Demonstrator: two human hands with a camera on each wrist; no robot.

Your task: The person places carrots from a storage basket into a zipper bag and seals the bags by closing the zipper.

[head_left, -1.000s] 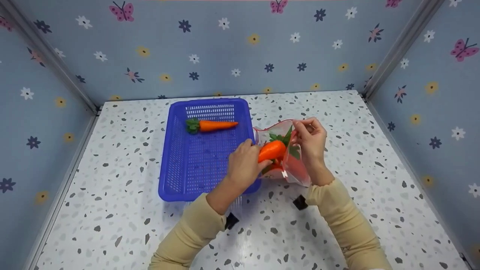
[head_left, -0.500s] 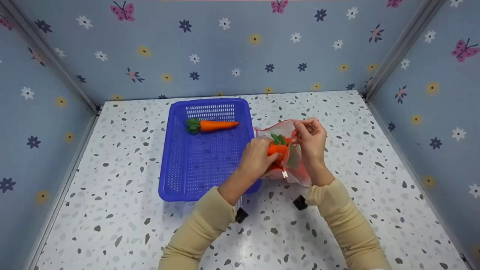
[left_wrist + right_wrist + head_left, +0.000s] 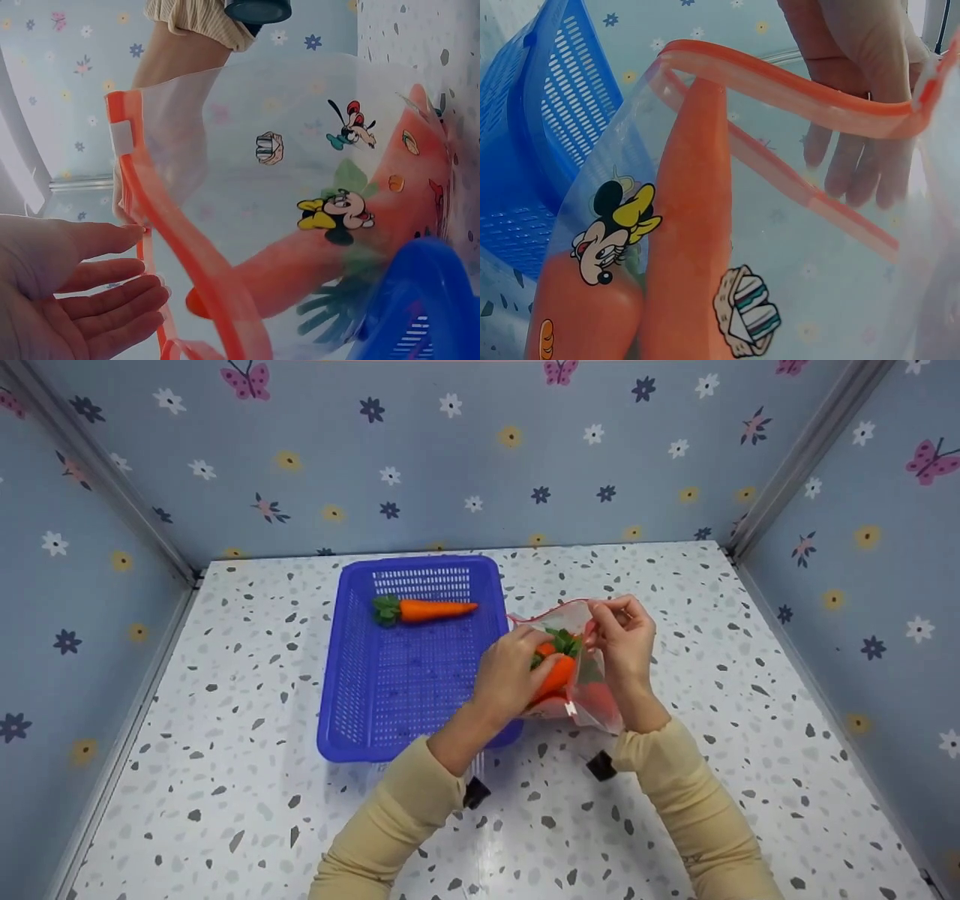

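A clear zip bag (image 3: 596, 705) with an orange-red zip edge and cartoon prints stands open beside the basket. Carrots (image 3: 556, 676) with green leaves lie inside it; the left wrist view shows one carrot (image 3: 281, 274) whose tip reaches the zip edge. My left hand (image 3: 510, 671) is at the bag's mouth, over the carrots, with fingers extended and thumb apart, gripping nothing in the left wrist view. With thumb and fingers, my right hand (image 3: 626, 641) pinches the bag's upper right edge. Another carrot (image 3: 435, 611) lies in the blue basket (image 3: 330, 682).
The basket's right rim is close against the bag. Speckled white tabletop (image 3: 247, 780) surrounds both. Flower-patterned panels (image 3: 480, 457) rise at the back and both sides. Black wrist cameras show under both wrists.
The carrot my left hand was holding has gone down into the bag, and the fingers have let go of it. The right hand has stayed in place on the bag's edge.
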